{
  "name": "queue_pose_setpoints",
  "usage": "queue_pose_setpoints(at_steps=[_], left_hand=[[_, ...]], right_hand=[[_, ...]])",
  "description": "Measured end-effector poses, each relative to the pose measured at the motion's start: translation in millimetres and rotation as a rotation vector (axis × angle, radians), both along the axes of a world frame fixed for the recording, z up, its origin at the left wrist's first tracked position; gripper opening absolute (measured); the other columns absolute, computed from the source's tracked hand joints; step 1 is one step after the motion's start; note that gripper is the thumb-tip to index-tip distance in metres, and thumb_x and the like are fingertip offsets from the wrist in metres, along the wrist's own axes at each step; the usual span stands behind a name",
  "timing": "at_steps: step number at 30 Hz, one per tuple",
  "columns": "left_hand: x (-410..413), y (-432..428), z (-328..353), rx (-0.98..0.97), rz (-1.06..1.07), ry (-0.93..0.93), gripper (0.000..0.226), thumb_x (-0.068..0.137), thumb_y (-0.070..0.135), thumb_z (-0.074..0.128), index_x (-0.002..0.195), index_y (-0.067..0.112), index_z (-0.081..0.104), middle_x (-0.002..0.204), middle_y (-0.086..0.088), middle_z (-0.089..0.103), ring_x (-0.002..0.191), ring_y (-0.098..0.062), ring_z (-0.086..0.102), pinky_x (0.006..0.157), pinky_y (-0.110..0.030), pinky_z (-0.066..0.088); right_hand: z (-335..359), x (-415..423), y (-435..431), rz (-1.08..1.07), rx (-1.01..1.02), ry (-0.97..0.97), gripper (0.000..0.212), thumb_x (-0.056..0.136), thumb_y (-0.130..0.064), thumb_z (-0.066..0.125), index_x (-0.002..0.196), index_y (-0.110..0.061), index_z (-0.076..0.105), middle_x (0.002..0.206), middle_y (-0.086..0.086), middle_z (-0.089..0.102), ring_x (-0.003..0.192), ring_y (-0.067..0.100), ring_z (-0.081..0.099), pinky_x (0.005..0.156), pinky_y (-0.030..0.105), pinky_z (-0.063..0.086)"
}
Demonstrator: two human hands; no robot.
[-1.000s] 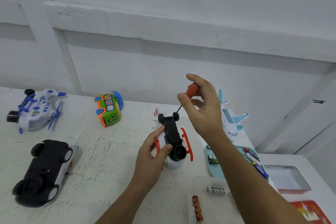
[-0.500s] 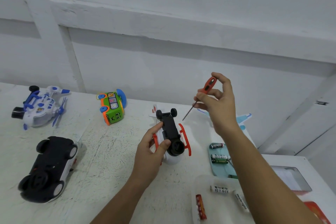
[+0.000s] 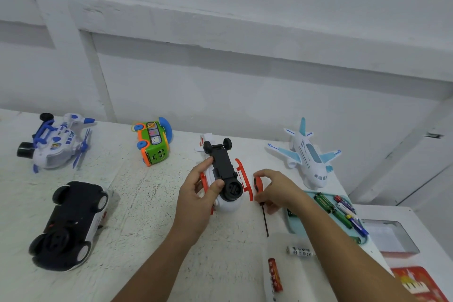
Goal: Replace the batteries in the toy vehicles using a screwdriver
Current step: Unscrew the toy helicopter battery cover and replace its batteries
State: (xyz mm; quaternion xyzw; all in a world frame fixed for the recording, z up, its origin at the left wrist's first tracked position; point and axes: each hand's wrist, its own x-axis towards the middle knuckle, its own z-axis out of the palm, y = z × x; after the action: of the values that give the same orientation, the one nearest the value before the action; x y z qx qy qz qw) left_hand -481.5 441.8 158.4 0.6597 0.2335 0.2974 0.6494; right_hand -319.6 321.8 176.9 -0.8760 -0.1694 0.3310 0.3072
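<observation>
Item: white-and-orange toy vehicle (image 3: 224,169), belly-up at frame centre, black chassis showing, gripped by my left hand (image 3: 198,194), thumb and fingers curled round its body. Just right of it, my right hand (image 3: 277,191) pinches the orange handle of the screwdriver (image 3: 265,221), whose shaft lies on the desk (image 3: 147,203) pointing toward the lower edge. Further out: teal tray (image 3: 294,227) of batteries (image 3: 343,211) at right, black car (image 3: 71,223) at lower left.

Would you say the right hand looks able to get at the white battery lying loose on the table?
Probably yes: the white battery lies uncovered a short way nearer than the right hand, nothing on it. Its fingers grip the screwdriver, though, so that goes down first.
</observation>
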Motion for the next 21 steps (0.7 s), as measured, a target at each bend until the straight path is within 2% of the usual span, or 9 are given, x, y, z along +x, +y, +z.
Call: queue_pose_setpoints(at_steps=[3, 8, 11, 13, 14, 16, 19, 21], left_hand=[[-0.2, 0.5, -0.4, -0.002, -0.007, -0.009, 0.048, 0.092, 0.007, 0.061, 0.119, 0.046, 0.051, 0.117, 0.028, 0.055, 0.099, 0.021, 0.054, 0.073, -0.001, 0.046], [0.5, 1.3, 0.0, -0.021, -0.025, -0.012, 0.046, 0.094, 0.008, 0.059, 0.124, 0.042, 0.05, 0.118, 0.025, 0.055, 0.099, 0.017, 0.056, 0.074, -0.004, 0.049], [1.7, 3.0, -2.7, -0.028, -0.02, -0.017, 0.048, 0.094, 0.011, 0.059, 0.127, 0.044, 0.049, 0.127, 0.014, 0.057, 0.111, 0.001, 0.058, 0.089, -0.021, 0.053], [2.0, 4.1, -2.8, -0.034, -0.024, -0.016, 0.05, 0.094, 0.012, 0.059, 0.13, 0.046, 0.048, 0.133, 0.012, 0.055, 0.118, -0.008, 0.056, 0.098, -0.039, 0.052], [2.1, 4.2, -1.6, -0.032, -0.029, -0.011, 0.052, 0.095, 0.013, 0.058, 0.131, 0.047, 0.047, 0.134, 0.014, 0.054, 0.119, -0.009, 0.055, 0.098, -0.044, 0.051], [2.4, 4.4, 1.1, -0.033, -0.04, -0.008, 0.054, 0.096, 0.013, 0.057, 0.129, 0.054, 0.046, 0.131, 0.02, 0.053, 0.12, -0.009, 0.055, 0.098, -0.048, 0.051], [2.6, 4.2, 4.5, -0.024, -0.062, -0.018, 0.058, 0.096, 0.014, 0.056, 0.12, 0.066, 0.046, 0.13, 0.028, 0.05, 0.124, -0.008, 0.053, 0.098, -0.046, 0.051], [2.9, 2.9, 6.8, -0.013, -0.08, -0.04, 0.059, 0.097, 0.015, 0.054, 0.12, 0.069, 0.044, 0.131, 0.028, 0.05, 0.118, 0.002, 0.056, 0.088, -0.029, 0.056]], right_hand=[[-6.7, -0.1, -1.7, 0.015, -0.038, -0.034, 0.068, 0.082, -0.005, 0.074, 0.139, -0.03, 0.047, 0.091, 0.004, 0.056, 0.059, 0.018, 0.061, 0.051, 0.026, 0.057], [-6.7, -1.9, -1.0, 0.066, -0.103, -0.113, 0.071, 0.084, -0.014, 0.074, 0.143, -0.035, 0.041, 0.114, 0.003, 0.05, 0.067, 0.017, 0.061, 0.05, 0.022, 0.054], [-7.0, -4.0, -2.7, 0.123, -0.112, -0.183, 0.069, 0.086, -0.022, 0.073, 0.144, -0.034, 0.039, 0.132, 0.004, 0.049, 0.082, 0.016, 0.061, 0.053, 0.019, 0.051], [-7.9, -4.7, -4.7, 0.18, -0.126, -0.292, 0.069, 0.086, -0.028, 0.073, 0.145, -0.032, 0.038, 0.141, 0.0, 0.048, 0.105, 0.019, 0.058, 0.074, 0.023, 0.052], [-8.1, -5.1, -5.5, 0.193, -0.131, -0.347, 0.067, 0.086, -0.03, 0.072, 0.144, -0.03, 0.039, 0.14, 0.0, 0.05, 0.111, 0.019, 0.056, 0.085, 0.026, 0.049], [-5.0, -6.8, -5.7, 0.168, -0.11, -0.429, 0.057, 0.088, -0.032, 0.069, 0.139, -0.03, 0.044, 0.125, 0.002, 0.057, 0.104, 0.016, 0.056, 0.087, 0.025, 0.045], [2.9, -10.4, -2.6, 0.07, 0.057, -0.423, 0.028, 0.091, -0.03, 0.064, 0.118, -0.026, 0.058, 0.09, -0.002, 0.061, 0.075, 0.008, 0.056, 0.066, 0.016, 0.041], [10.8, -15.1, 0.3, -0.008, 0.251, -0.211, 0.014, 0.094, -0.025, 0.062, 0.105, -0.017, 0.065, 0.079, 0.001, 0.063, 0.063, 0.009, 0.057, 0.055, 0.018, 0.041]])
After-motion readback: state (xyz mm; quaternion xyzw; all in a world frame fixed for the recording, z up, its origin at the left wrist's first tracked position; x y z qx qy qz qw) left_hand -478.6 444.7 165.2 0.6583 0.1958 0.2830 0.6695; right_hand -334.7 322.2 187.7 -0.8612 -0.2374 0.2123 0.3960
